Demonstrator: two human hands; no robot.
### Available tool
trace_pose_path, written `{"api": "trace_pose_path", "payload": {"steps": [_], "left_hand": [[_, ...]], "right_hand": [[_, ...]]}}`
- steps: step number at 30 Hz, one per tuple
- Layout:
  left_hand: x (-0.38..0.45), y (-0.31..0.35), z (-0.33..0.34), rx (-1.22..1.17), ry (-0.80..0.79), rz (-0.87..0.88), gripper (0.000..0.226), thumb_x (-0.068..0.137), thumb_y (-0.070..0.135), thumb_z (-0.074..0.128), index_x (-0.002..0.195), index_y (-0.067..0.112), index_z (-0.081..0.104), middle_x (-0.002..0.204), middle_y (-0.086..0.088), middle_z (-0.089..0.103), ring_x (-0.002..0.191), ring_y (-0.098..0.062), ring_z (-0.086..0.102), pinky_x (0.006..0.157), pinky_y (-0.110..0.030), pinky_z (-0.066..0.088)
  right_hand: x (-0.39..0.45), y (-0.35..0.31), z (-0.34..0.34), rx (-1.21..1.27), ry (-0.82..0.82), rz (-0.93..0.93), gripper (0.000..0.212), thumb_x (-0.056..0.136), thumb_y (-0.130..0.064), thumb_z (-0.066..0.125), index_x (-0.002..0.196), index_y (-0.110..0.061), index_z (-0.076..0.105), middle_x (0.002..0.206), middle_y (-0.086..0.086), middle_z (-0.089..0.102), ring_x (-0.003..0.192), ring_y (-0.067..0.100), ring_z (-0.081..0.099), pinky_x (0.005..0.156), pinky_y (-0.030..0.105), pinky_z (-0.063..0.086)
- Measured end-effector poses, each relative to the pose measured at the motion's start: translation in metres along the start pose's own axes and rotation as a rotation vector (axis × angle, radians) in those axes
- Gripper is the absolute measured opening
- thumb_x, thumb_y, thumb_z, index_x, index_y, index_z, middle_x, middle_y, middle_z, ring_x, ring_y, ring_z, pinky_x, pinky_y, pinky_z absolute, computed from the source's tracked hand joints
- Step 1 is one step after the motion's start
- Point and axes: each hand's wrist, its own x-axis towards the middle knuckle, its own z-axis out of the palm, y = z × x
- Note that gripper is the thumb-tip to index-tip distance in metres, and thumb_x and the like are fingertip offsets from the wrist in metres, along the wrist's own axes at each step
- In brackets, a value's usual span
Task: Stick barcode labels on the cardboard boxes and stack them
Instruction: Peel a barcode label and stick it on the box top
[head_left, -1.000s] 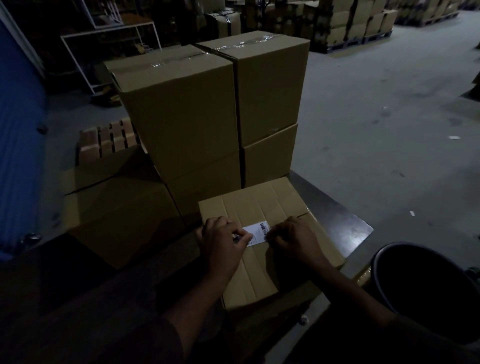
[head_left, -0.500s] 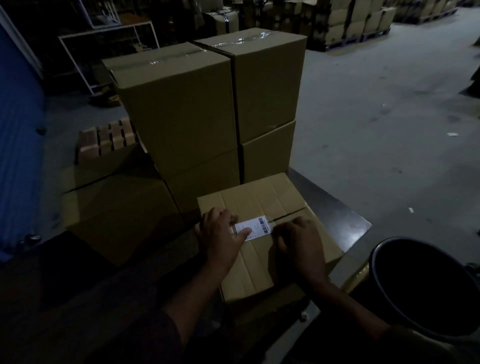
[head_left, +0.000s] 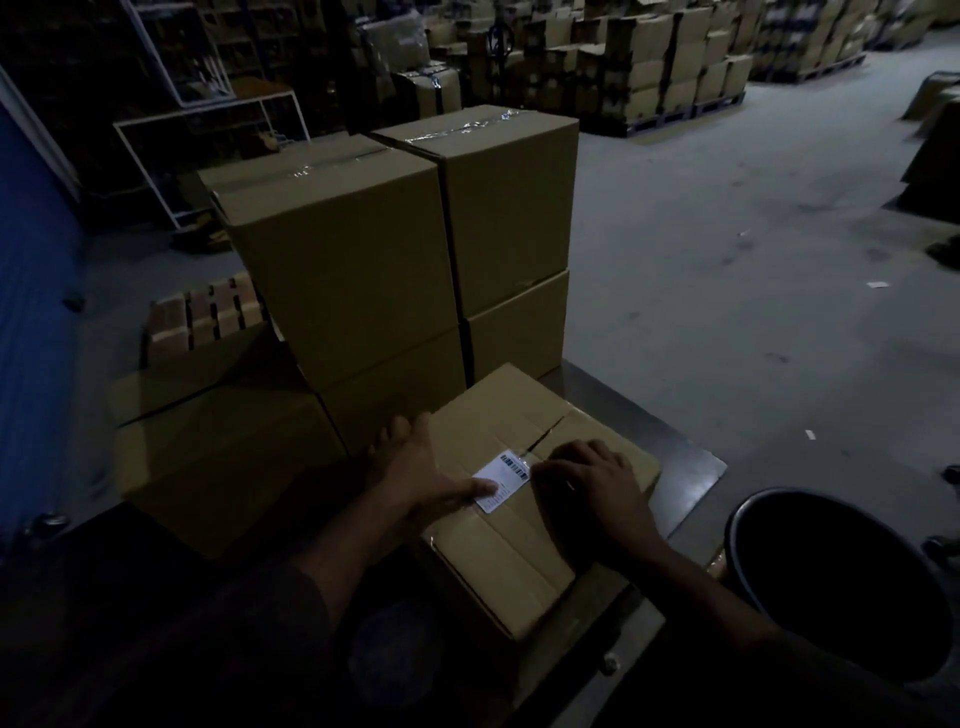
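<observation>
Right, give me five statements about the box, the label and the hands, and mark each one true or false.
1. A white barcode label lies on top of the nearest cardboard box. True.
2. The left hand is lifted clear of the box. False: it lies flat on the box, its thumb at the label's left edge.
3. The right hand rests on the box at the label's right side. True.
4. The taped boxes behind stand in a single layer. False: they are stacked two high.
5. A dark round bin stands at the person's left. False: it is on the right.
</observation>
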Motion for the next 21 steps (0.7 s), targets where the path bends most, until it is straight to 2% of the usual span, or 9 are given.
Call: {"api": "trace_pose_path", "payload": {"steps": [4, 8, 13, 17, 21], "left_hand": [[-0.028, 0.004, 0.03, 0.02, 0.171, -0.051, 0.166, 0.032, 0.116, 0.042, 0.167, 0.024, 0.009, 0.167, -0.013, 0.025, 0.152, -0.034, 0.026, 0.121, -0.054, 0.023], [-0.033, -0.002, 0.047, -0.014, 0.322, -0.042, 0.156, 0.038, 0.118, 0.035, 0.163, 0.026, 0.026, 0.163, -0.004, 0.036, 0.148, -0.028, 0.033, 0.119, -0.052, 0.022], [-0.035, -0.002, 0.05, -0.016, 0.356, -0.05, 0.148, 0.039, 0.117, 0.039, 0.159, 0.029, 0.035, 0.157, -0.001, 0.042, 0.144, -0.026, 0.037, 0.118, -0.05, 0.023], [-0.036, -0.001, 0.049, -0.008, 0.373, -0.052, 0.147, 0.04, 0.116, 0.039, 0.158, 0.029, 0.037, 0.155, -0.002, 0.044, 0.142, -0.027, 0.039, 0.117, -0.05, 0.026], [-0.036, -0.001, 0.048, -0.014, 0.368, -0.05, 0.147, 0.039, 0.116, 0.039, 0.157, 0.029, 0.036, 0.155, -0.003, 0.045, 0.142, -0.027, 0.04, 0.118, -0.05, 0.025]], "right_hand": [[0.015, 0.01, -0.001, -0.007, -0.007, 0.024, 0.028, 0.094, -0.05, 0.058, 0.118, -0.043, 0.07, 0.118, -0.011, 0.059, 0.111, 0.017, 0.049, 0.082, 0.037, 0.035], [0.01, -0.024, 0.012, -0.021, 0.049, 0.137, 0.028, 0.091, -0.046, 0.06, 0.114, -0.033, 0.07, 0.11, -0.004, 0.059, 0.102, 0.022, 0.052, 0.078, 0.036, 0.035], [0.005, -0.032, 0.026, -0.008, 0.092, 0.166, 0.027, 0.091, -0.049, 0.052, 0.109, -0.032, 0.064, 0.106, -0.006, 0.054, 0.097, 0.017, 0.047, 0.08, 0.036, 0.04], [0.009, -0.03, 0.027, -0.007, 0.077, 0.085, 0.027, 0.091, -0.044, 0.056, 0.11, -0.026, 0.063, 0.106, -0.003, 0.056, 0.097, 0.019, 0.047, 0.079, 0.035, 0.039], [0.017, -0.029, 0.023, 0.035, 0.062, 0.129, 0.014, 0.088, -0.039, 0.055, 0.086, -0.025, 0.058, 0.088, -0.002, 0.059, 0.087, 0.023, 0.055, 0.073, 0.035, 0.035]]}}
